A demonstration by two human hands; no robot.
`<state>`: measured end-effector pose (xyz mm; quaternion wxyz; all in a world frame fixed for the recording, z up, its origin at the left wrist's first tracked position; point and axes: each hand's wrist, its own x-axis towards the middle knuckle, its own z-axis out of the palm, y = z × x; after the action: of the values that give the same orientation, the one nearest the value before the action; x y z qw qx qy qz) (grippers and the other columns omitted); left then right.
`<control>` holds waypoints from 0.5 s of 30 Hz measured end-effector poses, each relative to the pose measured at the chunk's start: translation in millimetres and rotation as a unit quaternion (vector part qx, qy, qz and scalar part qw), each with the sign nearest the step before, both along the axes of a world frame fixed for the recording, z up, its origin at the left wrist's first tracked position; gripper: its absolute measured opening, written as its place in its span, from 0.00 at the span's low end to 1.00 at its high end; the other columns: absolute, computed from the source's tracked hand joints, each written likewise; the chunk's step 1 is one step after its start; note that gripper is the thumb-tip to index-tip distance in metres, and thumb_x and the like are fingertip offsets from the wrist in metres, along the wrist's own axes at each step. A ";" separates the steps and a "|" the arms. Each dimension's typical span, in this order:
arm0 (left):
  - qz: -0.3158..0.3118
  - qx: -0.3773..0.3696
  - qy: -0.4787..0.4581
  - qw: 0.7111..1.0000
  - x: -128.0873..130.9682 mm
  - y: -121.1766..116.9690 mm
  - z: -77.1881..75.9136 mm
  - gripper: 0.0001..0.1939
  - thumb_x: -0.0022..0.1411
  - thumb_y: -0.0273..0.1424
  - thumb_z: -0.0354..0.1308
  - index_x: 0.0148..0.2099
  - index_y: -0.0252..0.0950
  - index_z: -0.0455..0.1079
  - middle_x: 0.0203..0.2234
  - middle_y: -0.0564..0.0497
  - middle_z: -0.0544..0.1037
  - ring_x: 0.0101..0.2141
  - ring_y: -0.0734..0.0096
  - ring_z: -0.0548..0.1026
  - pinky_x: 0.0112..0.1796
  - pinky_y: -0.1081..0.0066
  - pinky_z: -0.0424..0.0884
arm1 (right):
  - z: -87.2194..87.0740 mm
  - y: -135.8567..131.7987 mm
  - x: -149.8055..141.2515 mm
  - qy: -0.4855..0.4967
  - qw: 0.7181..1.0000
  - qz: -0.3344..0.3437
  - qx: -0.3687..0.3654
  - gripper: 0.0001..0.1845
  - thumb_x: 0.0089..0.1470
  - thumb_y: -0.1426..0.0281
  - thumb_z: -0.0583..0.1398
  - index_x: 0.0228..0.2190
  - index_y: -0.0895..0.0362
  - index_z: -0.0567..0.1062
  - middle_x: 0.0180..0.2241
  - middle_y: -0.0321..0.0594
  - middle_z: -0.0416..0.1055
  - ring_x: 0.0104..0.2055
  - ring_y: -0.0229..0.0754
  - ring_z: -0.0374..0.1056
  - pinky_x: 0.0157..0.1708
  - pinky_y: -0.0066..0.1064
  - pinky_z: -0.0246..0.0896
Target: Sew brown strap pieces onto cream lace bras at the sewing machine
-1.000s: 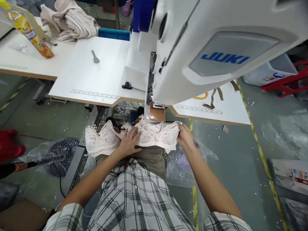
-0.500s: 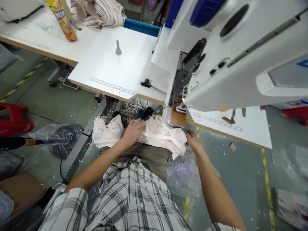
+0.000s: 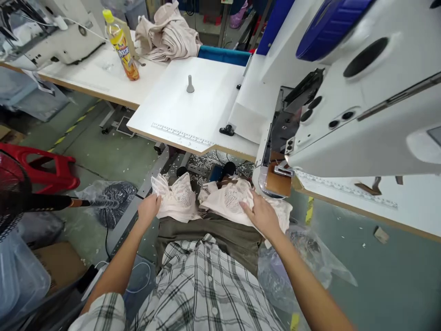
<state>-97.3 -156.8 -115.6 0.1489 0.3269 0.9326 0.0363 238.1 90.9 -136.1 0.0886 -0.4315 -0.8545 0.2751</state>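
Two lots of cream lace bras lie across my lap. My left hand (image 3: 149,210) is closed on the outer edge of the left bra (image 3: 177,197), whose cups face up. On the right, several bras lie stacked in a pile (image 3: 227,202). My right hand (image 3: 264,215) rests on this pile, thumb and fingers apart; some fingertips are hidden against the fabric. Just beyond that hand is the rounded arm end of a white sewing machine (image 3: 277,179), with its presser foot (image 3: 284,170) over a brown plate.
A white table (image 3: 193,110) with a printed ruler and a grey peg (image 3: 190,85) stands ahead. Behind it are a drink bottle (image 3: 124,50) and folded beige fabric (image 3: 172,37). A red stool (image 3: 51,170) and a black fan (image 3: 14,197) are at left. Plastic bags (image 3: 292,257) lie at right.
My left hand has moved left from the right pile to the left bra's outer edge. My right hand has moved from the pile's right end onto its top. The view has shifted left.
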 end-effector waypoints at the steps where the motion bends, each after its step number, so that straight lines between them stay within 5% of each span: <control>1: -0.006 0.004 -0.007 1.000 8.9 -0.1 6.8 0.13 0.67 0.38 0.54 0.40 0.32 0.70 0.32 0.50 0.75 0.32 0.70 0.74 0.36 0.66 0.71 | -0.5 -6.5 4.0 -0.004 1.000 0.010 0.012 0.31 0.57 0.50 0.54 0.51 0.62 0.69 0.47 0.58 0.70 0.52 0.62 0.65 0.52 0.54 0.59; 5: -0.072 0.063 -0.055 0.994 79.6 8.2 52.3 0.21 0.69 0.36 0.44 0.24 0.37 0.63 0.19 0.51 0.68 0.24 0.68 0.68 0.28 0.69 0.60 | 27.3 -36.1 4.7 0.065 0.997 -0.010 0.037 0.42 0.53 0.47 0.57 0.59 0.61 0.59 0.54 0.59 0.64 0.58 0.61 0.60 0.53 0.55 0.57; 8: -0.196 0.125 -0.157 0.960 135.8 28.9 91.0 0.20 0.68 0.39 0.46 0.24 0.38 0.62 0.19 0.53 0.69 0.23 0.71 0.67 0.27 0.70 0.59 | 75.0 -56.5 -9.6 0.118 0.979 0.149 -0.076 0.45 0.48 0.47 0.62 0.60 0.57 0.60 0.57 0.55 0.63 0.58 0.59 0.61 0.53 0.49 0.59; 10: -0.254 0.180 -0.226 0.923 157.0 50.7 107.5 0.20 0.67 0.40 0.48 0.23 0.38 0.62 0.19 0.53 0.69 0.24 0.72 0.67 0.30 0.71 0.61 | 110.6 -63.4 -11.3 0.098 0.942 0.270 -0.174 0.28 0.52 0.52 0.61 0.50 0.55 0.71 0.49 0.48 0.72 0.49 0.52 0.68 0.46 0.38 0.63; 12: -0.230 0.259 -0.315 0.884 167.1 77.3 114.1 0.15 0.64 0.41 0.53 0.29 0.38 0.67 0.26 0.50 0.73 0.31 0.68 0.70 0.36 0.69 0.64 | 144.7 -62.1 0.7 0.074 0.924 0.315 -0.201 0.15 0.58 0.58 0.57 0.36 0.56 0.76 0.35 0.42 0.76 0.37 0.44 0.70 0.37 0.31 0.61; 15: -0.195 0.261 -0.497 0.804 184.7 123.1 111.5 0.16 0.61 0.44 0.57 0.42 0.36 0.72 0.36 0.45 0.76 0.38 0.62 0.73 0.37 0.67 0.68 | 191.9 -49.6 40.3 0.075 0.931 0.302 -0.190 0.18 0.62 0.60 0.54 0.27 0.57 0.74 0.23 0.36 0.71 0.26 0.35 0.63 0.30 0.27 0.54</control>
<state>87.4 -33.7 -4.1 0.5052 0.4656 0.6027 0.4060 278.4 41.3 55.8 -0.0182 -0.1396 -0.8672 0.4777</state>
